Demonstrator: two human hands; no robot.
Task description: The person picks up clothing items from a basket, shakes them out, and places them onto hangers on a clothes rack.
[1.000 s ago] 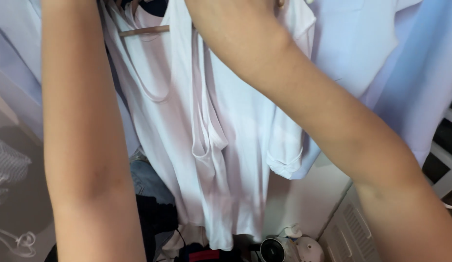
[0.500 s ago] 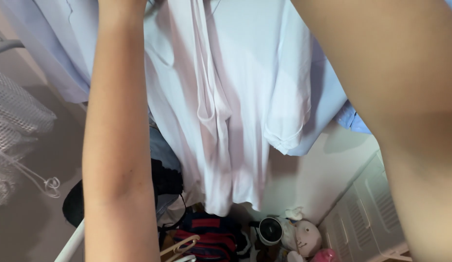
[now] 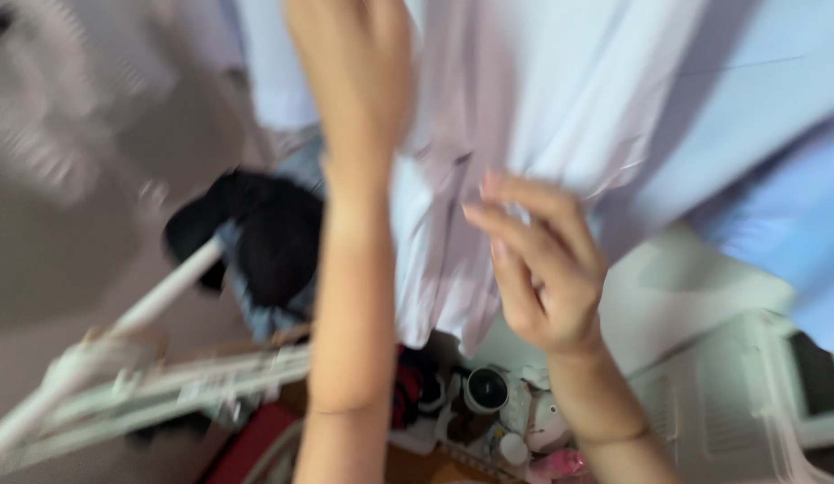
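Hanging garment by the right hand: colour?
White, plain; the hanging garment shows in the blurred head view, right hand at it.

Soft, even daylight; heavy motion blur throughout.

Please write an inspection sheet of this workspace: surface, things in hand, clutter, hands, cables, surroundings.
Surface: floor, blurred.
Things in hand: white hanging garment; pale blue garment beside it.
Clutter: dark clothes, white rail, small round device, soft toy.
Hands: left hand raised against the white garment; right hand at the cloth, fingers curled; grip unclear.
Cables: nothing seen.
Surroundings: white slatted unit.
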